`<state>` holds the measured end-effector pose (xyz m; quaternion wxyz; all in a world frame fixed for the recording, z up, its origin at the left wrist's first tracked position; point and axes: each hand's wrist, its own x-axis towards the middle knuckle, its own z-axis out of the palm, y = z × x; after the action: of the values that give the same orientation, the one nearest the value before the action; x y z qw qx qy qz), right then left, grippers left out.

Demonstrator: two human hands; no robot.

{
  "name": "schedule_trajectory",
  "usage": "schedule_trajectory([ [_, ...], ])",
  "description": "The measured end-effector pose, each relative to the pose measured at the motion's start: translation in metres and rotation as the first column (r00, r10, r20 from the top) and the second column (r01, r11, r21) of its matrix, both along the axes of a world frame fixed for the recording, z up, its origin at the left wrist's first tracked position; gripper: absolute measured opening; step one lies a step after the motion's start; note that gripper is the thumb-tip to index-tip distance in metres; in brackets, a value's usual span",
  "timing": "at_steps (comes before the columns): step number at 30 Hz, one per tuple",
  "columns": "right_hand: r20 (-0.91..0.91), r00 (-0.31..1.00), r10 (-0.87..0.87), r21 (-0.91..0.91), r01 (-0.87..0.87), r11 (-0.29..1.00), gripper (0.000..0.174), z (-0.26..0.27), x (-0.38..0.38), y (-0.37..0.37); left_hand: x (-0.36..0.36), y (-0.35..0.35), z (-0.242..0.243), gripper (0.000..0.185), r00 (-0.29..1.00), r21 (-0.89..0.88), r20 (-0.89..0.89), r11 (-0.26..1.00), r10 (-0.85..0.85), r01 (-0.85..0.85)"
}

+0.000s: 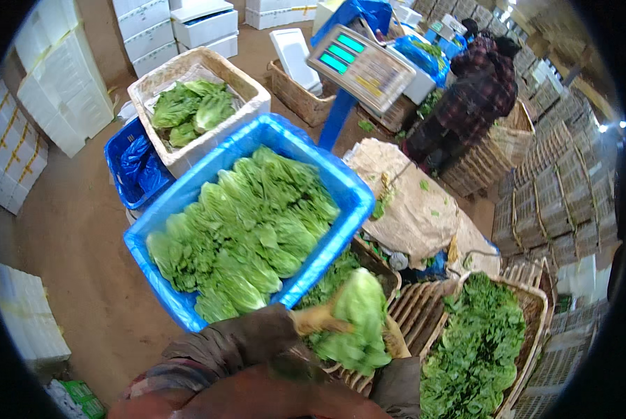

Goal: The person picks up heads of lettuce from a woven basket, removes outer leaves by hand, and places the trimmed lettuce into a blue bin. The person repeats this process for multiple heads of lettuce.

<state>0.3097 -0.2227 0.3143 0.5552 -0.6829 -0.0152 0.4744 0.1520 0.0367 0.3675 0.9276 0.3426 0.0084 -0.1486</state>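
A head of romaine lettuce (362,304) is between my two hands, its leafy end towards me. My left hand (318,319) grips its left side. On the other side my right hand (395,338) touches the lower leaves, its fingers mostly hidden behind them. Just left of my hands is a container lined with blue plastic (362,196), in which several lettuce heads (250,225) lie packed in rows. Beneath the held lettuce, more green leaves (339,275) show in a crate. To the right stands a plastic crate (539,319) filled with leafy lettuce (475,335).
A digital scale display (362,65) rises on a blue post behind the lined container. Beyond it is a white foam box (200,97) with some lettuce, beside a blue basket (137,165). A brown sheet (407,204) covers something at right. Further back a person (475,99) bends over.
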Motion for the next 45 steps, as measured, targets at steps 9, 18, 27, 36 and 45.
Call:
schedule_trajectory([
  [9, 0.673, 0.695, 0.253, -0.013, -0.331, 0.943, 0.069, 0.069, 0.010, 0.303, 0.001, 0.164, 0.010, 0.135, 0.558, 0.303, 0.300, 0.477, 0.774, -0.825],
  [18, 0.880, 0.210, 0.426, -0.293, -0.464, 0.836, 0.068, -0.036, 0.096, 0.509, 0.104, 0.321, -0.167, 0.137, 0.167, 0.244, 0.297, 0.095, 0.940, -0.965],
  [27, 0.750, 0.581, 0.315, -0.121, -0.348, 0.930, 0.049, -0.072, 0.108, 0.487, 0.135, 0.268, -0.121, 0.061, 0.712, 0.804, 0.397, -0.594, 0.579, 0.035],
  [36, 0.267, 0.854, 0.446, -0.371, -0.337, 0.866, 0.052, 0.038, 0.046, 0.174, 0.166, 0.266, -0.173, 0.058, 0.781, 0.700, 0.223, -0.653, 0.584, 0.288],
  [45, 0.868, 0.419, 0.268, -0.494, 0.662, 0.564, 0.045, 0.159, 0.076, -0.232, 0.112, 0.261, -0.089, 0.061, 0.575, 0.199, 0.790, -0.976, 0.212, 0.087],
])
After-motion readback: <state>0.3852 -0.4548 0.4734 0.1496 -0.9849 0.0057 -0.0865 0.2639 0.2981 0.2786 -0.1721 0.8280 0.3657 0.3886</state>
